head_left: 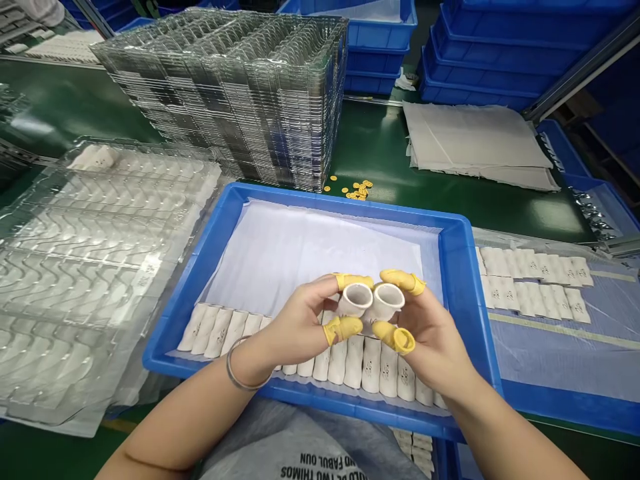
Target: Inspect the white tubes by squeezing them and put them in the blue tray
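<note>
Above a blue tray (pixel 320 203), my left hand (pixel 303 317) pinches a small white hollow tube-shaped piece (pixel 356 300) between thumb and finger. Beside it, my right hand (pixel 433 330) grips a second such white piece (pixel 387 301). Both open round ends face up toward me, and the two rims are side by side, nearly touching. Yellow finger cots cover the thumb and a finger of each hand. Below them, a row of white wavy pieces (pixel 354 360) lies along the tray's near side, some with small dark printed marks. My hands and wrists hide part of that row.
Left lies a clear moulded tray (pixel 100 267) with a few white pieces at its far corner. Behind stands a tall stack of clear trays (pixel 240 100). Loose yellow finger cots (pixel 357 191), paper sheets (pixel 475 140), stacked blue bins (pixel 490 53) and rows of white pieces (pixel 540 287) surround the tray.
</note>
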